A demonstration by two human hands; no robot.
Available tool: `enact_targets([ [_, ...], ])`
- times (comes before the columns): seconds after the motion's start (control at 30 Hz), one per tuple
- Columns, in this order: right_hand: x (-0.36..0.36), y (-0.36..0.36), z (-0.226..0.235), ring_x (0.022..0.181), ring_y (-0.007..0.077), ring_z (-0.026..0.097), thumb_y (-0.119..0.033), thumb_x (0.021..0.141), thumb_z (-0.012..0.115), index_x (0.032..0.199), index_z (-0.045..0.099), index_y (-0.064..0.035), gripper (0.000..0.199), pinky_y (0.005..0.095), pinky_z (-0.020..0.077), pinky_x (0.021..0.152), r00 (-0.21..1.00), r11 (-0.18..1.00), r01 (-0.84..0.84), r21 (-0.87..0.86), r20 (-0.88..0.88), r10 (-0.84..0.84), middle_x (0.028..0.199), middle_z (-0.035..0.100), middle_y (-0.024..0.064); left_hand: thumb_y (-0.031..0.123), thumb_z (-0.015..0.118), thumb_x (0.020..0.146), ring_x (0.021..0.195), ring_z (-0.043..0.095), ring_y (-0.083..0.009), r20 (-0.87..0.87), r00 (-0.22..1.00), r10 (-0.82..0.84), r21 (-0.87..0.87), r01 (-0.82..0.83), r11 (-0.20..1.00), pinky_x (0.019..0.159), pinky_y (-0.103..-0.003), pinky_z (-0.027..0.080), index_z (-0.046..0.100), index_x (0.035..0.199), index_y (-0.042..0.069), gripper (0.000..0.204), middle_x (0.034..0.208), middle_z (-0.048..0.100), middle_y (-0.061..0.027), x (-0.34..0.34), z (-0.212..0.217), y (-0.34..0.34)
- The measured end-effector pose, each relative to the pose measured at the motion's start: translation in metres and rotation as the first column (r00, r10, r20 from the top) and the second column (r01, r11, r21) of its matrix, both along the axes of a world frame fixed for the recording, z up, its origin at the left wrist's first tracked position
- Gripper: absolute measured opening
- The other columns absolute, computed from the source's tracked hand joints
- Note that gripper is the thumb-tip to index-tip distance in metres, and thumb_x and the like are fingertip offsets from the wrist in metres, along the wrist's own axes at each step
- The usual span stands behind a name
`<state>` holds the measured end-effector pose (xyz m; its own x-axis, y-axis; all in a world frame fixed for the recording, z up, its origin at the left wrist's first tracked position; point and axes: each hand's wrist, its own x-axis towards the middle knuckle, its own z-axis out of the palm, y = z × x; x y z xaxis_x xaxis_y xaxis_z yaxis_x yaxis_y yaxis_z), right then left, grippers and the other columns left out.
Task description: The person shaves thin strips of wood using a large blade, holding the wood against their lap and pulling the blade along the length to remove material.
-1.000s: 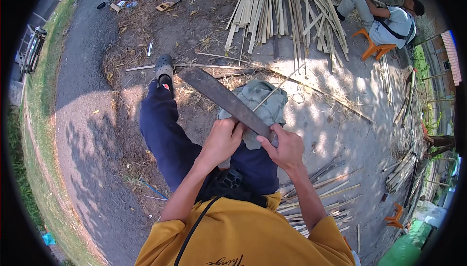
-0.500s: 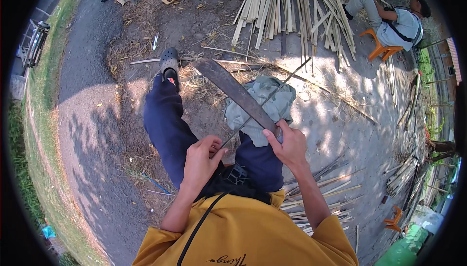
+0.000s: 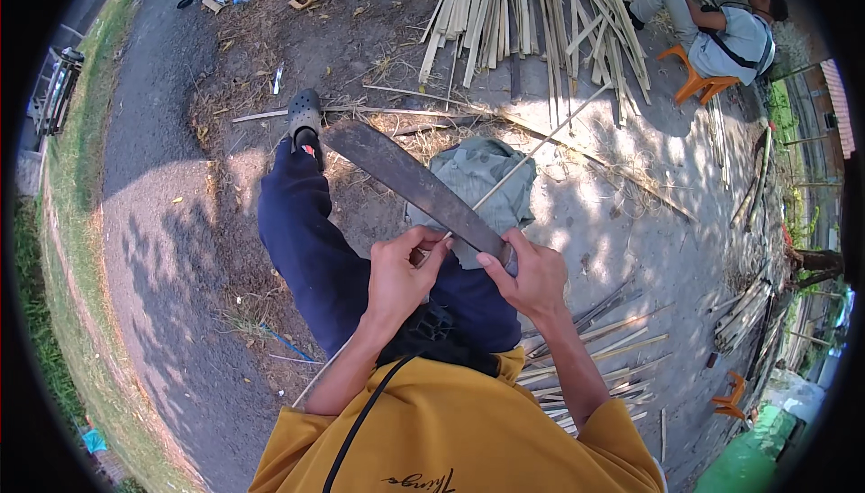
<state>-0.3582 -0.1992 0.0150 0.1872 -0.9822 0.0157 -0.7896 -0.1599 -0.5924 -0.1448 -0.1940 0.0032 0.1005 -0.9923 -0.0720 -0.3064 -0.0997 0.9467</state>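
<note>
Looks partway through one long, thin, pale wood-like strip point(image 3: 545, 143): it passes under a broad, dark, scuffed metal blade point(image 3: 396, 173), running past the upper-right edge of a crumpled grey-green cloth point(image 3: 476, 168) and back towards the left forearm point(image 3: 359, 362). Left hand point(image 3: 403, 274) pinches strip just beside blade; right hand point(image 3: 533, 278) clamps blade's near end. Flat, straight pale slats point(image 3: 487, 15) heaped on rough ground point(image 3: 347, 51) beyond, can't tell if done or left.
</note>
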Motion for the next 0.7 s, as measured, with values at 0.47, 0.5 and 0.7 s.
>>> enact_targets([
  [0.47, 0.010, -0.014, -0.025, 0.056, 0.0390, 0.067, -0.057, 0.095, 0.071, 0.100, 0.067, -0.0061, 0.052, 0.0480, 0.0495, 0.053, 0.999, 0.998, 0.000, -0.067, -0.039, -0.002, 0.057, 0.061, 0.0161, 0.001, 0.078, 0.087, 0.066, 0.074, -0.0185, 0.036, 0.993, 0.112, -0.114, -0.107, 0.988, 0.060, -0.030, 0.054, 0.075, 0.090, -0.005, 0.007, 0.077, 0.075, -0.0157, -0.023, -0.019, -0.012],
  [0.5, 0.011, -0.014, -0.024, 0.056, 0.0390, 0.067, -0.057, 0.095, 0.071, 0.100, 0.067, -0.0061, 0.052, 0.0480, 0.0495, 0.053, 0.999, 0.998, 0.000, -0.066, -0.040, -0.002, 0.057, 0.061, 0.0161, 0.000, 0.078, 0.087, 0.065, 0.074, -0.0181, 0.005, 0.993, 0.117, -0.100, -0.116, 0.988, 0.059, -0.030, 0.054, 0.074, 0.089, -0.005, 0.007, 0.076, 0.074, -0.0156, -0.022, -0.019, -0.012],
  [0.7, 0.012, -0.014, -0.024, 0.054, 0.0374, 0.067, -0.058, 0.095, 0.070, 0.097, 0.066, -0.0070, 0.051, 0.0469, 0.0491, 0.051, 0.998, 0.996, -0.019, -0.091, -0.064, 0.013, 0.058, 0.062, 0.0160, 0.000, 0.078, 0.087, 0.062, 0.069, -0.0155, 0.067, 0.993, 0.093, -0.104, -0.085, 0.991, 0.056, -0.030, 0.050, 0.074, 0.090, -0.005, 0.007, 0.075, 0.073, -0.0142, -0.015, -0.012, -0.009],
])
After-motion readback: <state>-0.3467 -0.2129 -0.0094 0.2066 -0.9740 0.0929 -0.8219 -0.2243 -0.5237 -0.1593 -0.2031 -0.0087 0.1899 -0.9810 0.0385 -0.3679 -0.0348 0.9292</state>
